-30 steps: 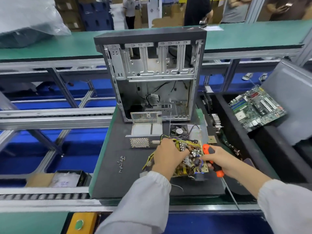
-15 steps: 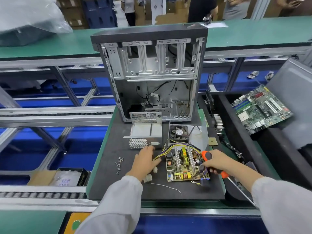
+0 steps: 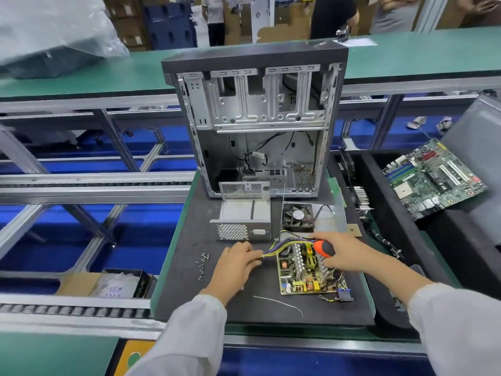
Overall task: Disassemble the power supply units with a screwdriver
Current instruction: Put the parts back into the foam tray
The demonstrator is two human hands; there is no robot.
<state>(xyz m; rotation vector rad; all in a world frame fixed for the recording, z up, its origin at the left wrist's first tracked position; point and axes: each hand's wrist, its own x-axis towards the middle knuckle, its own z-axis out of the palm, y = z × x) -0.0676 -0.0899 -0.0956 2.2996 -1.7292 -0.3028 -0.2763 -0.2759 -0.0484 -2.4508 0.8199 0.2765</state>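
Screwdriver handle (image 3: 324,248): orange and black
Power supply circuit board (image 3: 311,272): yellowish tan, silver heatsinks
Wire bundle (image 3: 282,246): yellow, purple, black
Metal power supply casing (image 3: 244,221): silver-grey, honeycomb perforations
Work mat (image 3: 189,280): dark grey
Motherboard (image 3: 433,177): green

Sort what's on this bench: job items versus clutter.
Job: circuit board, wire bundle in left hand, screwdriver in right hand, metal casing, fan, screws.
Lying about: computer case, motherboard, cable tie.

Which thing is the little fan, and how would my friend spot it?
Find the tall open computer case at the back of the dark mat. Just in front of its right corner lies the fan. It is the only black square with round blades and a round sticker in the middle.
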